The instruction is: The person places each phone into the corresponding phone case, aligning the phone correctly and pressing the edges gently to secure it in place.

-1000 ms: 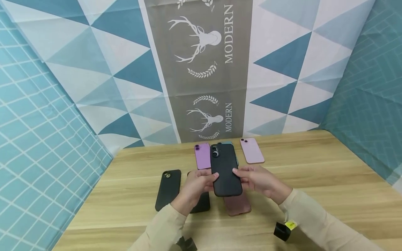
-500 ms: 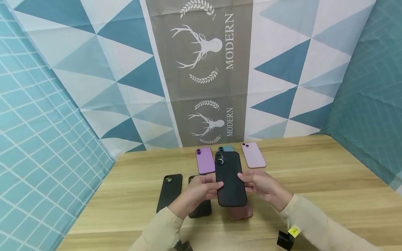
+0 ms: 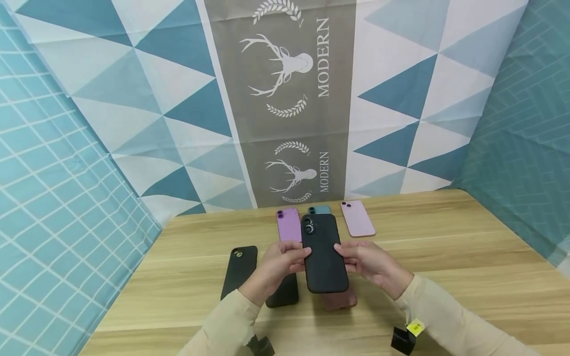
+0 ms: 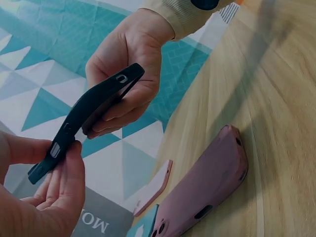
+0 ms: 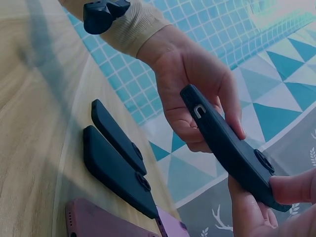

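Note:
A black phone case [image 3: 327,269] is held up over the table between both hands, its camera cut-out facing up. My left hand [image 3: 280,267] pinches its left edge with the thumb on top and fingers beneath. My right hand [image 3: 371,262] pinches the right edge likewise. In the left wrist view the case [image 4: 74,118] looks bent, with slots along its side wall. Below it a dark pink phone [image 3: 340,300] lies partly hidden. Left of that, two black phone cases [image 3: 240,269] lie on the table, one partly covered by my left hand.
Along the back of the wooden table [image 3: 445,272] lie a purple phone [image 3: 288,225], a blue phone [image 3: 319,209] partly hidden by the held case, and a pale pink phone [image 3: 358,218]. Patterned cloth [image 3: 294,99] hangs behind. A black wrist device [image 3: 403,340] sits under the right sleeve.
The head view has shifted slightly. The held case has come a little lower and nearer, uncovering more of the blue phone. Both hands keep their grip.

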`<action>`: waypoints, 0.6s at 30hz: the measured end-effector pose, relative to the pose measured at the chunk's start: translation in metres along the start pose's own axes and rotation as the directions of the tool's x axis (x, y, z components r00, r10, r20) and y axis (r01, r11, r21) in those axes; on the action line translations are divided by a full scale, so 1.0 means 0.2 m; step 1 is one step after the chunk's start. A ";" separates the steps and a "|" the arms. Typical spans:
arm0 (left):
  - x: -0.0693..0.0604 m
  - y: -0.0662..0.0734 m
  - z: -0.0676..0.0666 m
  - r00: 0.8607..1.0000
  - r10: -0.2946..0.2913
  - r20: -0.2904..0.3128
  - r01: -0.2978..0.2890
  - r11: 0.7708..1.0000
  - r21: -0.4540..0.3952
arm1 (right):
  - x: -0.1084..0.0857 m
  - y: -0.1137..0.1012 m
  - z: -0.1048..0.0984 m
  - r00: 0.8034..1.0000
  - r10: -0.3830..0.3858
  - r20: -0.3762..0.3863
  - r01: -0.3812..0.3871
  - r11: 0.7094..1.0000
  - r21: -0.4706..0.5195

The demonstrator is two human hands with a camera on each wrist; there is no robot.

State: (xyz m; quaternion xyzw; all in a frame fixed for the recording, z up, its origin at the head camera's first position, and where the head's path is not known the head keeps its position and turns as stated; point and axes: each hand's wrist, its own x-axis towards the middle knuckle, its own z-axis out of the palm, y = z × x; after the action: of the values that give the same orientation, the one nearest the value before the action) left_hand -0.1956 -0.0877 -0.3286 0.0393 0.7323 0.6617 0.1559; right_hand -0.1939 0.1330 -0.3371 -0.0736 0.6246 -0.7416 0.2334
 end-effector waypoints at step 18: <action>-0.03 -0.01 0.03 1.000 0.019 0.006 -0.018 0.993 -0.120 | -0.03 -0.09 -0.02 0.998 0.056 -0.016 -0.056 0.998 -0.002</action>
State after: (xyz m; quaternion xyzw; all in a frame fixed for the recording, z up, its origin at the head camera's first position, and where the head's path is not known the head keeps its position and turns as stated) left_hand -0.1874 -0.0841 -0.3299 0.0394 0.6903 0.7057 0.1545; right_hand -0.1951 0.1412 -0.3198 -0.0506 0.6289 -0.7347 0.2491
